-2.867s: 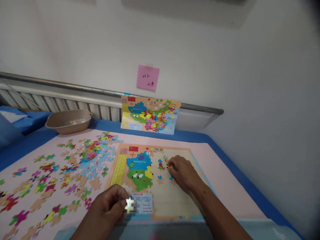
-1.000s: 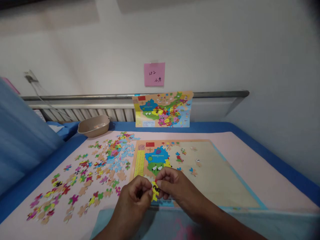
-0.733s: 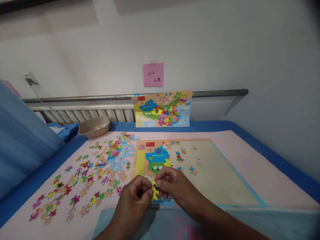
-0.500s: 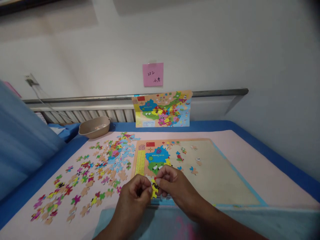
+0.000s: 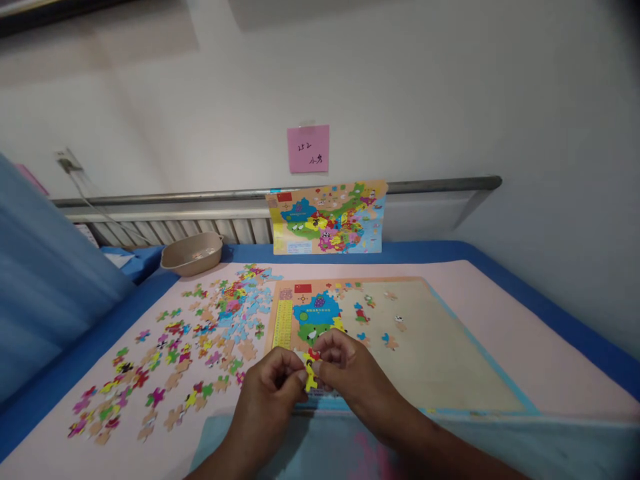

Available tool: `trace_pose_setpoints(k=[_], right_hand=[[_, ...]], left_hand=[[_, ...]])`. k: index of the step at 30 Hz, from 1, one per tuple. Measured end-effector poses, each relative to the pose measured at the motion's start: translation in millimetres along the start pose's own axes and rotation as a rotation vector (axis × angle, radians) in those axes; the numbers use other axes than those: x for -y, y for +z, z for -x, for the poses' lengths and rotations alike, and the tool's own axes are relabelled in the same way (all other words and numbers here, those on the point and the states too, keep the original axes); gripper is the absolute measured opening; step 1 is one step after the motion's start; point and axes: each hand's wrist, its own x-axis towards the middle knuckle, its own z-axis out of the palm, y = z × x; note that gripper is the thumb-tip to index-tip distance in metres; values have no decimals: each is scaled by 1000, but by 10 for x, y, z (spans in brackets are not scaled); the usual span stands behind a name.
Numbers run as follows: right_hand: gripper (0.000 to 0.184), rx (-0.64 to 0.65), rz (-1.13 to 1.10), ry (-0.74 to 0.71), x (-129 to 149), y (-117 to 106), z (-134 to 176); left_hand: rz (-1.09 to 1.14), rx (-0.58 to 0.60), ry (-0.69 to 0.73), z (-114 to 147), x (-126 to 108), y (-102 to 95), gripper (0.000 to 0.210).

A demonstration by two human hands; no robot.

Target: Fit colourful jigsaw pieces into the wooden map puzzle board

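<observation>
Head view: left fingers (image 5: 284,360) and right fingers (image 5: 330,371) tight on yellow piece (image 5: 311,381), board (image 5: 435,360) partly behind, loose pieces (image 5: 157,397) alongside.

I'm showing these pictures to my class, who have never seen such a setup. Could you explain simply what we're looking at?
There's no machine: these are a person's bare hands, and every picture comes from a camera worn on that person's head, looking forward and down. The left hand and right hand hold a yellow-and-red bit of puzzle over a partly filled puzzle board. Loose pieces lie left of it on a pink sheet, with a tan basin behind. A printed map stands at the back.
</observation>
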Motion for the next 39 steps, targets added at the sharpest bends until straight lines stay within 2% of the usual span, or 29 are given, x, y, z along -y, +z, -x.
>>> trace_pose_setpoints(k=[7,16,23,30,39], right_hand=[[23,-26,-7,22,50,-42,-10],[18,30,17,18,84,-22,16],[16,-27,36,4,97,-12,18],[13,-24,15,5,87,11,16],[19,-9,-55,53,49,27,34]], left_hand=[[29,16,18,16,-6,-9,19],[81,28,18,-25,58,-7,12],[82,42,5,-13,33,-4,14],[36,37,55,4,30,-4,9],[66,24,43,0,-53,24,20]])
